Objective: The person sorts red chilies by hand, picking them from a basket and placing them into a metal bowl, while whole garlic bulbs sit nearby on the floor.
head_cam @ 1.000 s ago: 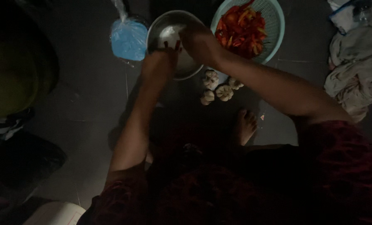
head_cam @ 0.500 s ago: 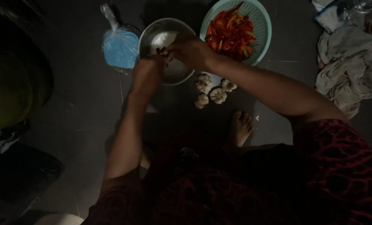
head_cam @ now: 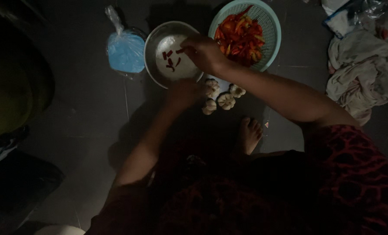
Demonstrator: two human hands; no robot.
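Your right hand [head_cam: 204, 53] is over the metal bowl [head_cam: 152, 54], fingers pinched on a red chili piece [head_cam: 180, 51] at the bowl's right rim. Chili pieces [head_cam: 170, 61] lie inside. Left hand [head_cam: 183, 92] sits at the bowl's near edge (grip: can't tell, too dark). Garlic bulbs [head_cam: 222, 98] just beside; teal basket [head_cam: 273, 30] of chilies touches the bowl.

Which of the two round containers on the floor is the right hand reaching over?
The metal bowl, the shiny solid one holding a few red chilli pieces. The right hand is over its rim. The other, a pale green plastic basket, is perforated and heaped with chillies.
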